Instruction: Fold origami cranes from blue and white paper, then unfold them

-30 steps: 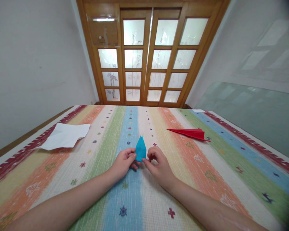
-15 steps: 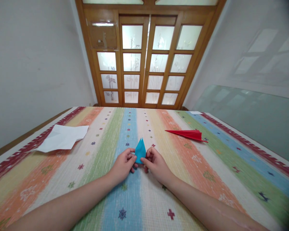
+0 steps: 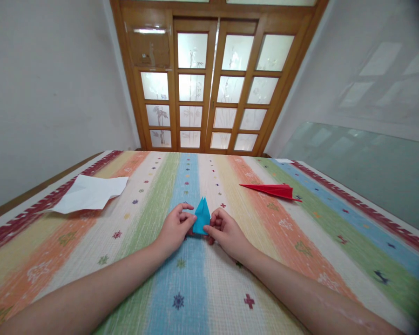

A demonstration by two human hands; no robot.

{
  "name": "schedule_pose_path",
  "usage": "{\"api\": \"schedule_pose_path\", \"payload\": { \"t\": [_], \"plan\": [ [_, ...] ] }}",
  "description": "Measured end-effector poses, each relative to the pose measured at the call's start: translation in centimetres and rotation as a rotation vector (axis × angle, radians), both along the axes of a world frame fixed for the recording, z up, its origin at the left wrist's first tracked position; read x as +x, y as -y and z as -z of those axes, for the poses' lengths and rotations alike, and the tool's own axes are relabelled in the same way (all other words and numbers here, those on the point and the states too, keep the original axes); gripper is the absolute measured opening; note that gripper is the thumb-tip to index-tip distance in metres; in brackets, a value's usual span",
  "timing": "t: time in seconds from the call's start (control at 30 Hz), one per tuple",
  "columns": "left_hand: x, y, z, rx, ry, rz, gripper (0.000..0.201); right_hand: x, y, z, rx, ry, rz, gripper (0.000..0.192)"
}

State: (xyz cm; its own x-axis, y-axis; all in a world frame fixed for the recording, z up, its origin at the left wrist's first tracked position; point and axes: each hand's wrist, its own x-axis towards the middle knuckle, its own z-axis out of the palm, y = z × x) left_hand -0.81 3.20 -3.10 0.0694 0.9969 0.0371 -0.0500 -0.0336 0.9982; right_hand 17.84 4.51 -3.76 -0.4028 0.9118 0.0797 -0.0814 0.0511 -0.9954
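Note:
A small piece of folded blue paper is held between my hands above the tablecloth, with two narrow points at its top. My right hand pinches its lower right corner, thumb in front and fingers curled behind. At its left edge, the thumb of my left hand rests against the paper, while the index finger is raised a little. The fingertips behind the paper are partly hidden.
A creased white sheet lies to the left on the striped tablecloth. On the right is a folded red paper plane. Near the far right edge lies a white piece of paper. Wooden doors stand beyond the table.
The blue paper has tilted and shifted slightly left. My left hand has slid up and outward along its edge, its index finger lifting. My right hand keeps its pinch.

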Motion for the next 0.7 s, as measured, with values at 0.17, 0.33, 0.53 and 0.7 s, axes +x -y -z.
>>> {"api": "schedule_pose_path", "payload": {
  "t": [0.17, 0.33, 0.53, 0.7],
  "plan": [
    [-0.16, -0.27, 0.09, -0.004, 0.040, -0.012, 0.038, -0.03, 0.24, -0.27, -0.012, 0.028, -0.028, 0.039],
    [-0.08, -0.20, 0.14, -0.007, 0.042, -0.029, 0.037, 0.04, 0.43, -0.60, 0.001, 0.071, -0.089, 0.040],
    [0.00, 0.01, -0.17, -0.021, 0.027, 0.035, 0.041, 0.07, 0.13, -0.76, -0.064, 0.028, -0.066, 0.049],
    [0.17, 0.14, -0.27, -0.049, 0.042, 0.085, 0.050, 0.20, -0.28, -0.34, -0.079, -0.052, -0.015, 0.053]
  ]
}}
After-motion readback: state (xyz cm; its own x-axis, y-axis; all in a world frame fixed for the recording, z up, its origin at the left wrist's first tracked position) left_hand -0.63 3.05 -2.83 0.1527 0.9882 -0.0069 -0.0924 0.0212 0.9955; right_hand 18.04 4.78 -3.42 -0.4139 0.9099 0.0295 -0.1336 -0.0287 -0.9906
